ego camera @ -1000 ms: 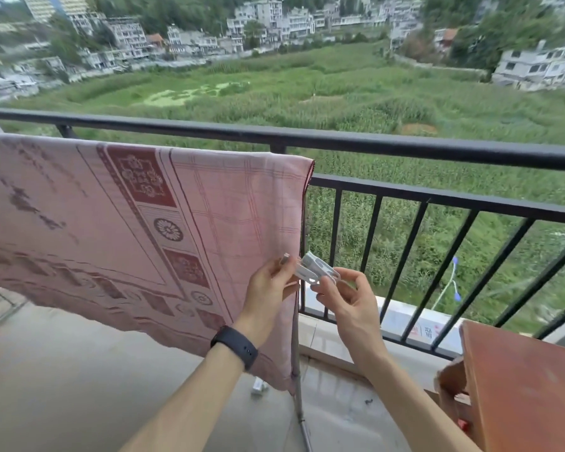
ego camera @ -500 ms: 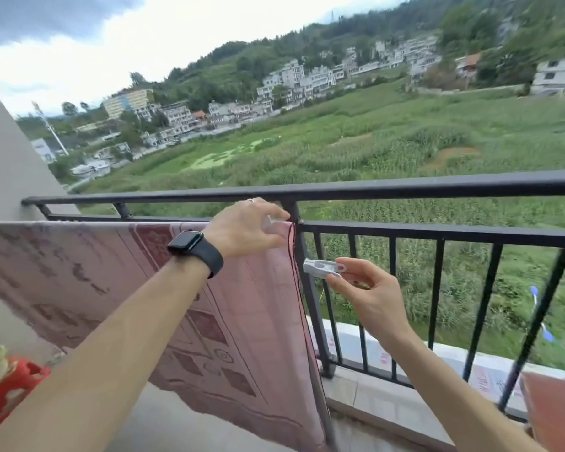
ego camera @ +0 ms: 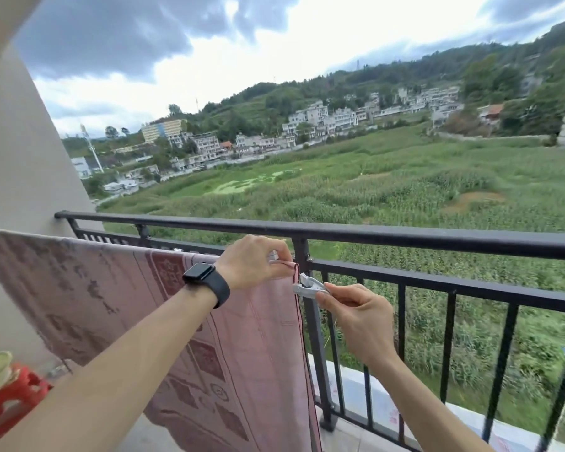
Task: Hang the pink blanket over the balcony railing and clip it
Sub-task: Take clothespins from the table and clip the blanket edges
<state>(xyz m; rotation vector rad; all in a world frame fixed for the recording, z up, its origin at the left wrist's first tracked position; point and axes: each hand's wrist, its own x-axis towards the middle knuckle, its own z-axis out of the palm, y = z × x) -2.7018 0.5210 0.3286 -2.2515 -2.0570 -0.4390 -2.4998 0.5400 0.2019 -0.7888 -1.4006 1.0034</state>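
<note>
The left hand is curled at the top right corner of the pink blanket, thumb and fingers pinching the red-trimmed edge; a small white piece shows between its fingertips, too small to tell what it is. From that hand the blanket's top edge runs off to the left and the cloth hangs straight down below it, on the near side of the black balcony railing; what carries the cloth is hidden by the cloth itself. Just beyond the left hand stands a railing post. The right hand is just below and to the right of the left one, its fingers curled and pinching the back of a white clip, whose front end points at the blanket's side edge, right beside it. A black watch sits on the left wrist. Far down to the left of the left arm stands a red stool
</note>
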